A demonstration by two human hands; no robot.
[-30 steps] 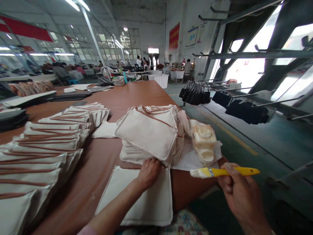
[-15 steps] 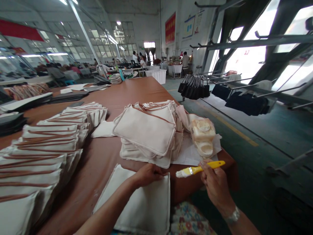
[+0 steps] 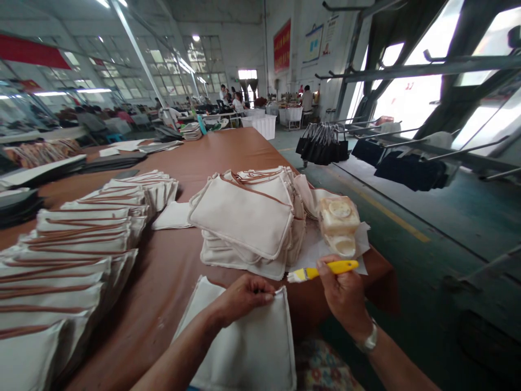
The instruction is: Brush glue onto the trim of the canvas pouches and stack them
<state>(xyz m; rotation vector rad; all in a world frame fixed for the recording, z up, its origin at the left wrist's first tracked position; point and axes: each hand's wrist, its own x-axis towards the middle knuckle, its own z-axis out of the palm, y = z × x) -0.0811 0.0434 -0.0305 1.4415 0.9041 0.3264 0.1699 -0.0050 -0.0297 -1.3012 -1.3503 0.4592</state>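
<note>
Cloth piece [image 3: 248, 347]: your left hand [image 3: 244, 296] is pinching its top edge, your right hand [image 3: 345, 297] is clamping the brush [image 3: 321, 270] just beside it; brushing needs that edge pinned.

Bright hall, blown-out windows [image 3: 411, 108] at right, ceiling strip lights, wide-angle bending and blur at edges

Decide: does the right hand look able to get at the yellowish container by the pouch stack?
Probably yes: the right hand, holding a yellow brush, sits near the yellowish container, nothing between.
</note>
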